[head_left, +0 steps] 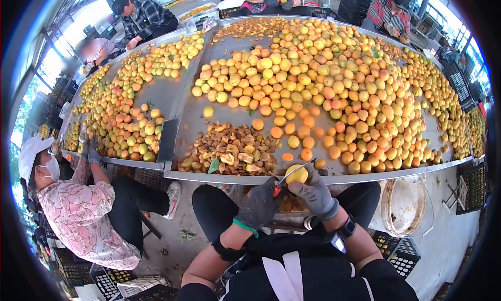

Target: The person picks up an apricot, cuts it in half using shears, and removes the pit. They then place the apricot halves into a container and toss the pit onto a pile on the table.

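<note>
In a dark knitted glove with a green cuff, my left hand (257, 204) is closed round the red handle of a small knife (277, 190). The thin blade points up and right, against a yellow apricot (297, 174). My right hand (317, 196), in a grey glove, grips that apricot at the table's near edge. Just beyond my hands lies a heap of brownish split apricot pieces (229, 149), with a green leaf on it. Whole apricots (360, 108) in yellow and orange cover much of the metal table (182, 128).
A person in a pink patterned top (78, 212) sits at my left. Several others sit along the far side, one in a checked shirt (151, 19). A whitish bucket (404, 207) stands right of my knees, near black crates (404, 256). A raised divider (190, 87) splits the table.
</note>
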